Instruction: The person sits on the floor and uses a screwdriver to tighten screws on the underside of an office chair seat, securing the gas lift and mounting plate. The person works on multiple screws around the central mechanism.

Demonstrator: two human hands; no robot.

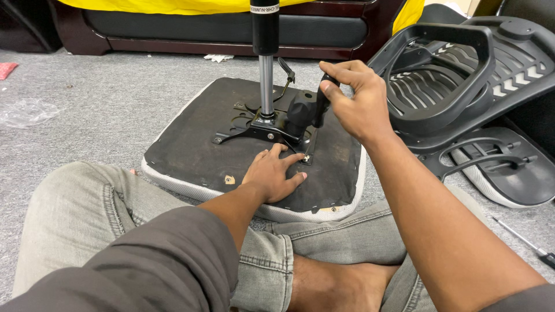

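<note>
An upturned office-chair seat [191, 150] lies on the carpet, its black underside facing up. A black metal mechanism plate [254, 124] is fixed at its middle, with a gas-lift cylinder [265, 52] standing upright from it. My left hand [272, 173] rests flat on the seat bottom, fingers spread, just beside a bolt at the plate's near corner. My right hand [358, 101] is closed around the black handle of a tool [321, 107] whose shaft points down at that bolt.
A black mesh chair backrest with armrest parts [462, 75] lies to the right. A screwdriver [529, 242] lies on the carpet at the right edge. Dark furniture with yellow cloth [231, 29] stands behind. My legs in grey jeans fill the foreground.
</note>
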